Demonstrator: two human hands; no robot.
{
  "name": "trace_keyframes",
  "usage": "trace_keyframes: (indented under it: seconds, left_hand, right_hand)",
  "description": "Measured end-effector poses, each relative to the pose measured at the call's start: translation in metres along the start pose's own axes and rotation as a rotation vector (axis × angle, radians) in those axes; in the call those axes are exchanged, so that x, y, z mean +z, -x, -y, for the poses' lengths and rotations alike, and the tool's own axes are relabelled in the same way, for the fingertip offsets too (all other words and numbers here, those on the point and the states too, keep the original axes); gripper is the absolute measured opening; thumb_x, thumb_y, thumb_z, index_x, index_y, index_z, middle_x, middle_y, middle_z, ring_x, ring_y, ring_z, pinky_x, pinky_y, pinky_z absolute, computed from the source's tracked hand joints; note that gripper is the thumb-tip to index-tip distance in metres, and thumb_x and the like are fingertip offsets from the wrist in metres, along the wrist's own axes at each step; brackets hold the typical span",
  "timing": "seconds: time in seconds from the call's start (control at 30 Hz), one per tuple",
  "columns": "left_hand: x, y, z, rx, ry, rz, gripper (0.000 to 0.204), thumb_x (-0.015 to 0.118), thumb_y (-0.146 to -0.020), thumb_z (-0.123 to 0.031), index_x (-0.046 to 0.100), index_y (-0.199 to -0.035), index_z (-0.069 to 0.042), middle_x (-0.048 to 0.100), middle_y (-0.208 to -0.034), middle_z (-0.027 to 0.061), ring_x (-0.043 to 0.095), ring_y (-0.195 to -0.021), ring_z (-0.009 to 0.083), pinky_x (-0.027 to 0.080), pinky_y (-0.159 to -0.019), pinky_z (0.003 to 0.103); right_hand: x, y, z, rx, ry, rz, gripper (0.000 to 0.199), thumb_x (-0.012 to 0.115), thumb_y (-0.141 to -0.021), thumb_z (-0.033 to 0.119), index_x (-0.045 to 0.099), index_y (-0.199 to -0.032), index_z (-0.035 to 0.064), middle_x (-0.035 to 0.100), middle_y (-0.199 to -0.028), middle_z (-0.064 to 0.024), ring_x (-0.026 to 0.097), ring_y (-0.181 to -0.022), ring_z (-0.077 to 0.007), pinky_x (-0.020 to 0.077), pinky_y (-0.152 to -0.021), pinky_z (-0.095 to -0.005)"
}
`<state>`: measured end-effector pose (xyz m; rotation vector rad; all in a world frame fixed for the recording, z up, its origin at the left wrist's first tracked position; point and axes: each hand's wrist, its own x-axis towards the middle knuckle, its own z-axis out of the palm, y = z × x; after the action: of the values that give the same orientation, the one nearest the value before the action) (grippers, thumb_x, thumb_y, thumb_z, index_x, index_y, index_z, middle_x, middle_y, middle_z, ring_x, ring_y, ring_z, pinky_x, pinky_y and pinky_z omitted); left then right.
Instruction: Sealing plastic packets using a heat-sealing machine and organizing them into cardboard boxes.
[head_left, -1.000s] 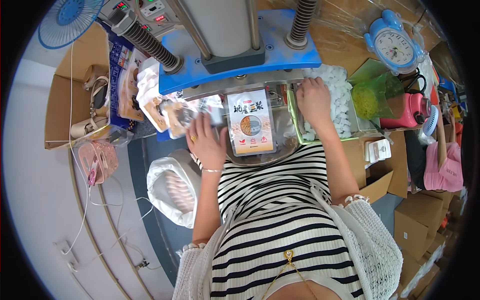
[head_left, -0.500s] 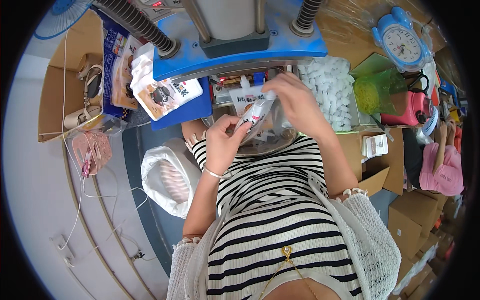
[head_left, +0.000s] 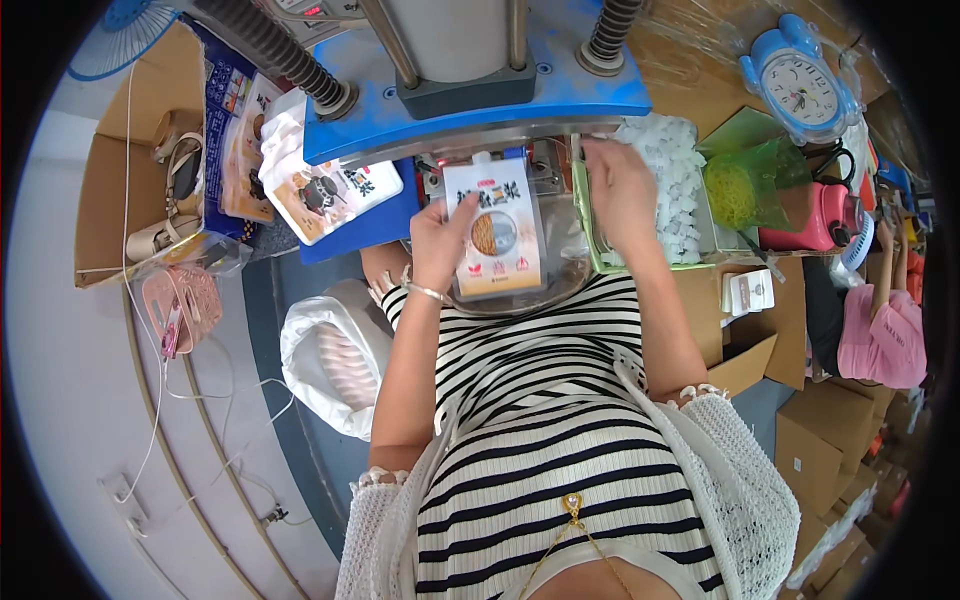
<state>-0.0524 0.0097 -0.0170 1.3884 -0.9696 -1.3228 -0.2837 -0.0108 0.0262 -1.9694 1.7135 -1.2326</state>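
My left hand (head_left: 442, 245) is closed on a flat white spout pouch (head_left: 505, 265), its thumb lying across the printed front. The pouch stands nearly upright over a clear bowl-like container (head_left: 572, 272) at my waist, its short spout pointing away from me. My right hand (head_left: 622, 195) is at the left side of a green-rimmed box (head_left: 610, 268) of small white plastic pieces (head_left: 680, 175). Its fingertips are blurred and partly hidden, so I cannot tell whether they grip anything. More printed pouches (head_left: 335, 190) lie piled to the left, on a blue tray (head_left: 360, 228).
A blue press plate (head_left: 480, 105) with spring-wound posts hangs just beyond my hands. A white-lined bin (head_left: 345, 360) stands lower left. On the right are a blue alarm clock (head_left: 800, 88), a pink bottle (head_left: 810, 215) and open cartons (head_left: 745, 355). Another person in pink (head_left: 890, 340) sits far right.
The pouch has swung from tilted and edge-on to facing me, still in my left hand. My right hand has left its spout end and moved right to the box of white pieces.
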Motion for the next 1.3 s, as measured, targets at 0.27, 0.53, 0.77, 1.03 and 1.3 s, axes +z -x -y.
trace_keyframes:
  seconds: [0.27, 0.53, 0.77, 1.03, 1.3]
  left_hand:
    - [-0.040, -0.017, -0.044, 0.590, -1.239, -0.524, 0.034, 0.069, -0.085, -0.030, 0.067, -0.102, -0.001, 0.069, -0.093, 0.0086, 0.063, -0.088, 0.0278, 0.049, -0.078, 0.036]
    - [-0.077, 0.026, 0.007, 0.749, -1.259, -0.427, 0.026, 0.069, -0.085, -0.024, 0.066, -0.103, -0.006, 0.067, -0.099, 0.0102, 0.062, -0.093, 0.0274, 0.047, -0.084, 0.038]
    - [-0.032, 0.064, -0.059, 0.368, -0.684, -0.116, 0.019, 0.070, -0.085, -0.017, 0.065, -0.084, 0.001, 0.062, -0.072, 0.0051, 0.054, -0.063, 0.0174, 0.044, -0.061, 0.028]
    - [0.012, 0.051, -0.006, 0.026, -0.160, 0.090, 0.026, 0.071, -0.087, -0.020, 0.066, -0.080, 0.004, 0.059, -0.066, -0.0011, 0.046, -0.059, 0.0040, 0.038, -0.054, 0.022]
    - [0.001, 0.046, 0.018, -0.004, -0.219, 0.165, 0.024, 0.069, -0.089, -0.021, 0.069, -0.086, 0.003, 0.057, -0.069, -0.0065, 0.042, -0.063, 0.0003, 0.035, -0.053, 0.019]
  right_hand:
    - [0.003, 0.000, -0.036, -0.175, 0.706, 0.095, 0.020, 0.061, -0.081, 0.007, 0.065, -0.101, 0.0045, 0.063, -0.087, -0.0139, 0.059, -0.082, -0.0313, 0.0481, -0.072, -0.0423]
    - [-0.011, -0.001, -0.018, 0.414, -0.119, -0.028, 0.020, 0.057, -0.090, 0.006, 0.058, -0.109, 0.0000, 0.063, -0.095, -0.0095, 0.060, -0.087, -0.0178, 0.0498, -0.070, -0.0310]
    - [-0.005, 0.017, 0.036, 0.480, -0.861, 0.256, 0.016, 0.052, -0.094, 0.004, 0.056, -0.108, -0.0022, 0.061, -0.097, -0.0097, 0.057, -0.087, -0.0148, 0.0484, -0.074, -0.0292]
    - [0.018, -0.003, 0.039, -0.181, -0.265, 0.460, 0.016, 0.049, -0.095, 0.007, 0.062, -0.100, 0.0002, 0.060, -0.094, -0.0078, 0.056, -0.090, -0.0200, 0.0438, -0.082, -0.0301]
    - [0.026, 0.003, 0.023, 0.017, -0.414, 0.457, 0.016, 0.051, -0.095, 0.010, 0.062, -0.102, 0.0007, 0.062, -0.095, -0.0092, 0.057, -0.090, -0.0211, 0.0442, -0.081, -0.0301]
